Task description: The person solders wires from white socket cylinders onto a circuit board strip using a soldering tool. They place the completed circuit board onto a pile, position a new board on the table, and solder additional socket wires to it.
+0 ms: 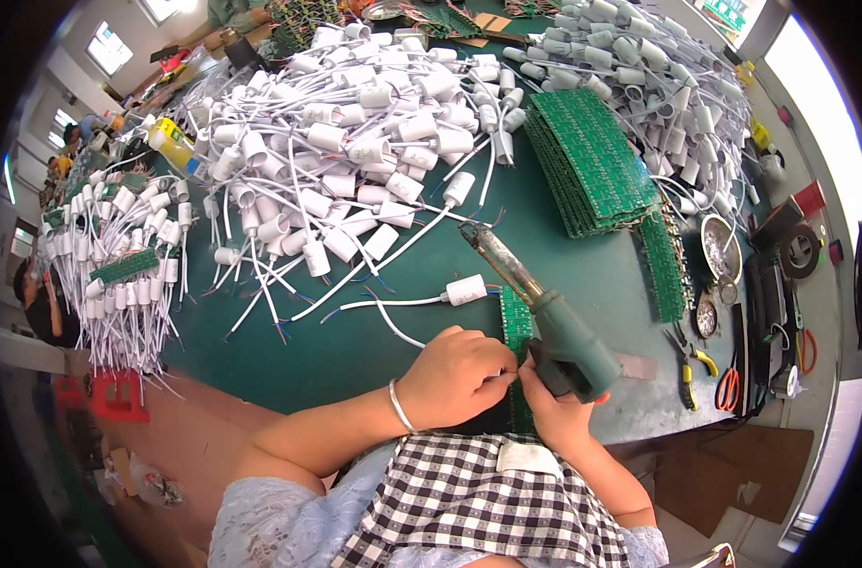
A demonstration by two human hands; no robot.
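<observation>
My right hand (561,414) is wrapped round the handle of a green soldering gun (575,346), its metal tip pointing up and away to the left. My left hand (461,377) is closed in a pinch beside my right thumb, over a narrow green circuit board strip (516,317). What its fingertips hold is too small to make out. A white cylinder with a cable (466,290) lies at the strip's far end, its short coloured wires reaching the board. The near part of the strip is partly hidden by my hands.
A large heap of white cylinders with cables (355,142) covers the far table; another heap (639,57) lies far right. Stacked green boards (592,156) stand between. Yellow-handled pliers (688,369), orange-handled scissors (727,388) and a metal bowl (720,248) are at right.
</observation>
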